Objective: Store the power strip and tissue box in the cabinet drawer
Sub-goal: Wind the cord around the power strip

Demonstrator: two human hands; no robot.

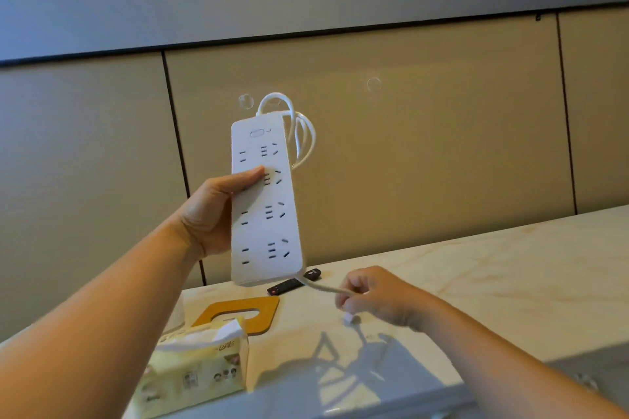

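The white power strip [263, 201] is up in the air, above the pale counter [476, 275]. It stands almost straight up, long way top to bottom, with its holes facing the camera. The left hand [212, 214] reaches up and holds its left edge, thumb on the front. Its cord [299, 133] loops behind the top and comes out at the bottom. The right hand [377, 296], low near the counter, is curled around that cord. The yellow tissue box [195, 374] sits at the counter's front edge.
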